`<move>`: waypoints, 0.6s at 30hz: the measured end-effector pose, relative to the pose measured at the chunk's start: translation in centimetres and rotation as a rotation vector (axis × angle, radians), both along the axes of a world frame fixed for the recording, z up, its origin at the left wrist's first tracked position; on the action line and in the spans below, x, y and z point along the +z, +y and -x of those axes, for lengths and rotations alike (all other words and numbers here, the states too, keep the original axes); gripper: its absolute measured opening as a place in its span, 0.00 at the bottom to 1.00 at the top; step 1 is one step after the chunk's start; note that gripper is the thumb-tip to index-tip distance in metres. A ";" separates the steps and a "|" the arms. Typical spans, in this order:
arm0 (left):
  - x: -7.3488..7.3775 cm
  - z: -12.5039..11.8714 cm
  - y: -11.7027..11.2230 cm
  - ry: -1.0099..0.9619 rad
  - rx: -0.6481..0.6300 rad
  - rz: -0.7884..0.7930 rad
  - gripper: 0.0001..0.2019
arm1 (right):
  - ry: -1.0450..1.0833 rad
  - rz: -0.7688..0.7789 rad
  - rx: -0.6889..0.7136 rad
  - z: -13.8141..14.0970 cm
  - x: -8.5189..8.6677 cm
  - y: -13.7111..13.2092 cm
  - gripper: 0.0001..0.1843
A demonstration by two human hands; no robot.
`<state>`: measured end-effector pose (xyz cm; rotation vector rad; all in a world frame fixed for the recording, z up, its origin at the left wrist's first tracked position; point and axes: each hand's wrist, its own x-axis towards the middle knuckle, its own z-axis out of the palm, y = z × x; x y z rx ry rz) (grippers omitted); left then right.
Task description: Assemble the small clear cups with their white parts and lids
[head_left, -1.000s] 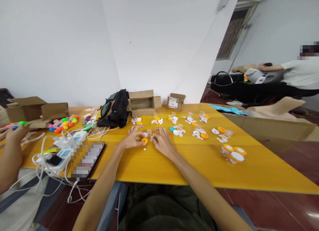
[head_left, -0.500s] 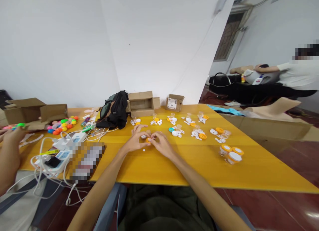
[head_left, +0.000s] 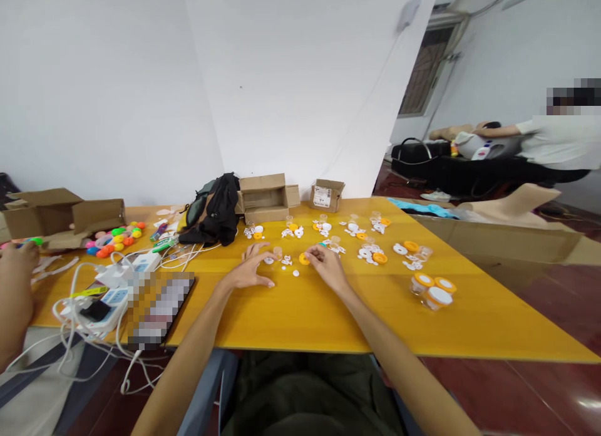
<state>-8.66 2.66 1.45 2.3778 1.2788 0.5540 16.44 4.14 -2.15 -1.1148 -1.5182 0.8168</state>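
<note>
My right hand (head_left: 327, 265) pinches an orange ring-shaped lid (head_left: 304, 259) by its right side, low over the table. My left hand (head_left: 248, 268) is open, thumb and fingers spread around bare tabletop, and it holds nothing. Just beyond its fingers are a white disc (head_left: 268, 260) and a small clear cup (head_left: 277, 253). Between the hands lie small white pieces with holes (head_left: 287, 259) and a tiny white round piece (head_left: 295, 273). A teal ring (head_left: 322, 244) shows partly behind my right hand.
Groups of clear cups, white discs and orange lids (head_left: 380, 258) spread across the back and right of the yellow table (head_left: 300, 323). Three lidded cups (head_left: 440, 296) stand at right. A phone (head_left: 162, 311), power strips (head_left: 103, 311) and cables lie left, beside another person's arm (head_left: 16, 298).
My hands have drawn apart. The right one has moved right with the orange lid, while the left has let go and spread its fingers. The white pieces between them now show.
</note>
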 end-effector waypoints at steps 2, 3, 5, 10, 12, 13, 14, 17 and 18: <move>-0.3 -0.3 0.1 0.006 0.009 -0.018 0.26 | -0.029 0.027 0.016 0.0 -0.2 0.1 0.04; -0.4 -0.5 0.1 0.002 0.017 -0.034 0.25 | -0.041 0.034 0.031 0.1 -0.3 0.1 0.04; -0.5 -0.8 0.1 -0.012 0.035 -0.067 0.22 | -0.056 0.041 0.058 0.2 -0.4 0.1 0.04; -0.4 -1.7 -0.2 -0.045 0.049 -0.155 0.10 | -0.073 0.045 0.047 0.4 -0.5 0.1 0.04; -0.4 -2.3 -0.4 -0.060 0.050 -0.210 0.06 | -0.078 0.051 0.021 0.3 -0.5 0.2 0.04; -0.4 -2.7 -0.5 -0.065 0.051 -0.239 0.06 | -0.079 0.060 0.010 0.3 -0.5 0.3 0.04; -0.4 -3.1 -0.7 -0.068 0.056 -0.272 0.06 | -0.078 0.071 0.003 0.3 -0.5 0.4 0.04; -0.8 -4.5 -1.0 -0.033 0.018 -0.349 0.05 | -0.071 0.079 0.002 0.3 -0.7 0.4 0.05; -0.9 -4.9 -1.1 -0.014 -0.003 -0.370 0.05 | -0.069 0.067 0.000 0.3 -0.8 0.3 0.05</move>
